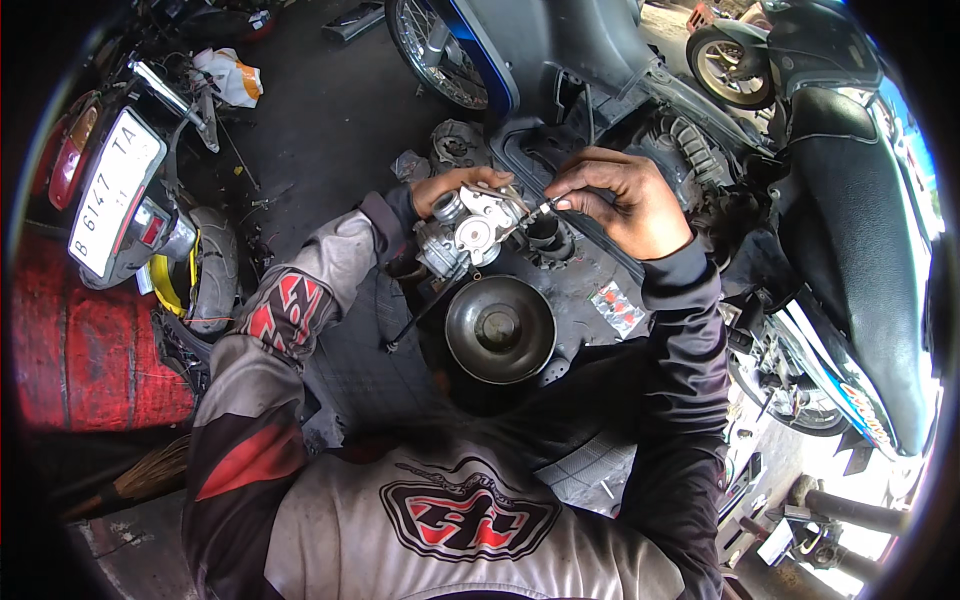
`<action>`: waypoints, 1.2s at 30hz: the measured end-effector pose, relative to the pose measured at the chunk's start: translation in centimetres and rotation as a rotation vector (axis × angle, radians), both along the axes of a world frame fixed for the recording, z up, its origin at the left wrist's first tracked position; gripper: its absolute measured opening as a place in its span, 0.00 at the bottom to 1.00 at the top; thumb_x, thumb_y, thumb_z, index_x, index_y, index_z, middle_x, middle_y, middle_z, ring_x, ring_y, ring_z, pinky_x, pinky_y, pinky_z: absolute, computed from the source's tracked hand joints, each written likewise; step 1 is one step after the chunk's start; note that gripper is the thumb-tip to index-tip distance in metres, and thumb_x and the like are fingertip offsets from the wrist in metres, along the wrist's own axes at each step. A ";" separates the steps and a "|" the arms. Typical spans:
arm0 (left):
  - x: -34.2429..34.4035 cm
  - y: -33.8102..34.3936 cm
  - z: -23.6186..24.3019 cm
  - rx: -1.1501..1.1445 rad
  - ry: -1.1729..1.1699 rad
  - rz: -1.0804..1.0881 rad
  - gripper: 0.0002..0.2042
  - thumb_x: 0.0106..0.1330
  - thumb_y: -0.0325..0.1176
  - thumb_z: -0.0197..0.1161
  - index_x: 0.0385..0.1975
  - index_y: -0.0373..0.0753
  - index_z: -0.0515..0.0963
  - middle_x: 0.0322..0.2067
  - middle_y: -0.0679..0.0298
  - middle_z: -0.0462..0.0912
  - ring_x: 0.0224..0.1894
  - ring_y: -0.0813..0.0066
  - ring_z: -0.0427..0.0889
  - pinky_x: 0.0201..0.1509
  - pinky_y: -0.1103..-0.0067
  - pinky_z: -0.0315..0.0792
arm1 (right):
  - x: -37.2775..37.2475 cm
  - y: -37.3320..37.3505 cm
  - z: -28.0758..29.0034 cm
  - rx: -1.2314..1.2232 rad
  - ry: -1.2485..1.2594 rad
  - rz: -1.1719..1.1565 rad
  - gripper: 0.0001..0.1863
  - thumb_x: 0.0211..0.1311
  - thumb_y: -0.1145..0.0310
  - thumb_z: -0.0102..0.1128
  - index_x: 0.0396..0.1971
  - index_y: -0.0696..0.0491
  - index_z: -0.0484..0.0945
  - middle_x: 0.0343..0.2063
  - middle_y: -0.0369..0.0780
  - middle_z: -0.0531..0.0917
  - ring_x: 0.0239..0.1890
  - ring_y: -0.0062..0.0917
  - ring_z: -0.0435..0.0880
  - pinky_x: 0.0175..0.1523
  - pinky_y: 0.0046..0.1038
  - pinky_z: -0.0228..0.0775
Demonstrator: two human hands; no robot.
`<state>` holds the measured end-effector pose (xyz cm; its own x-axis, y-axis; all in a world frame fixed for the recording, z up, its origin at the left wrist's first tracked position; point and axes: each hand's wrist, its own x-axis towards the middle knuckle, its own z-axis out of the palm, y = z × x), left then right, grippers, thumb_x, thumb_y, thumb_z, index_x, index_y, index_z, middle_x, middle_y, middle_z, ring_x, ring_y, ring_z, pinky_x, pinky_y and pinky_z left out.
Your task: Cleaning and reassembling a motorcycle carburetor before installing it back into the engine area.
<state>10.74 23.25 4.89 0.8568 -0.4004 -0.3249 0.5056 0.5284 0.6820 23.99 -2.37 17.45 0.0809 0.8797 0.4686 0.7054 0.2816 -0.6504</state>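
Observation:
My left hand (pixel 447 188) grips a silver metal carburettor (pixel 468 228), held up over the scooter's engine area. My right hand (pixel 620 200) pinches a thin metal tool or screw (pixel 541 209) between thumb and fingers, with its tip against the right side of the carburettor. Just below the carburettor sits a dark round metal bowl-shaped part (pixel 499 328). A thin black cable (pixel 415 325) hangs down from the carburettor toward my lap.
A scooter with a black seat (pixel 860 250) and opened bodywork lies on the right. Another motorbike's rear with a white plate (pixel 112 190) stands at the left, beside a red drum (pixel 85 350). A wheel (pixel 440 50) is ahead, a broom (pixel 140 480) at lower left.

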 end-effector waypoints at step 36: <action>0.0 -1.1 4.9 0.435 -0.164 -0.174 0.25 0.72 0.50 0.53 0.56 0.34 0.77 0.45 0.58 0.85 0.44 0.73 0.84 0.51 0.77 0.77 | 0.2 0.2 -0.3 -0.044 0.033 0.095 0.12 0.52 0.85 0.66 0.38 0.58 0.86 0.34 0.43 0.85 0.38 0.35 0.86 0.42 0.32 0.79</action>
<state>10.73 22.13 9.82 0.8431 -0.3989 -0.3606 0.4288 0.0943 0.8984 24.24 -2.17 17.12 0.0109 0.9038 0.4278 0.6548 0.3169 -0.6861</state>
